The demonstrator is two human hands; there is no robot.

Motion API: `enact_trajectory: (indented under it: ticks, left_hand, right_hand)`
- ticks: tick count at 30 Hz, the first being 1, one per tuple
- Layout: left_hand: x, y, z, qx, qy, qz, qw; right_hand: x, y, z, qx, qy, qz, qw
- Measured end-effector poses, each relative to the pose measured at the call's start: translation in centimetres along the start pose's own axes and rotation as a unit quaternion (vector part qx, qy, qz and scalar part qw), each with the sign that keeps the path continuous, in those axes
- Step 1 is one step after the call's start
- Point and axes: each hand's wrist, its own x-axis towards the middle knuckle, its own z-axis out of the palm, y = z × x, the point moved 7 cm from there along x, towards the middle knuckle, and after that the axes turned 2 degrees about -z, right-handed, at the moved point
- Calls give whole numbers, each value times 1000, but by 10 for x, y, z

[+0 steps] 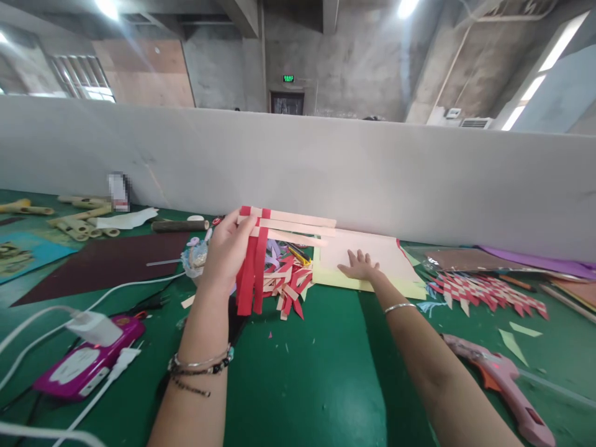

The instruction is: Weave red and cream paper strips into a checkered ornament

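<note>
My left hand (229, 242) is closed on the corner of some interwoven red and cream paper strips (254, 264), raised above the table. Red strips hang down from it, and cream strips stretch out to the right. With fingers spread, my right hand (361, 266) is at the pale pink paper sheet (382, 248); whether it touches the sheet, I cannot tell. Beneath that sheet lies yellow paper (344, 284). Just right of the hanging strips is a pile of red and cream paper scraps (291, 285).
A pink glue gun (503, 379) lies at the right, below a red-and-cream woven paper piece (488, 292). A purple power strip (88, 360) with white cables occupies the left. Bamboo pieces (84, 226) and dark brown paper (112, 264) lie farther back, before a pale partition (298, 167).
</note>
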Motion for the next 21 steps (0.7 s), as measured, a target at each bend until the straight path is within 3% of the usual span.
enact_trajectory:
  ticks: [5, 10, 15, 21]
  left_hand:
    - [4, -4, 2, -14, 3, -9, 1000]
    - [5, -7, 7, -31, -6, -19, 999]
    - [1, -4, 18, -14, -25, -6, 1000]
    - [1, -5, 20, 16, -27, -4, 999]
  right_hand:
    - [-19, -15, -12, -31, -69, -43, 996]
    - [-51, -49, -10, -53, -113, -84, 989]
    - [-76, -76, -8, -71, -122, -91, 986]
    - [-87, -85, -21, -103, -101, -123, 982]
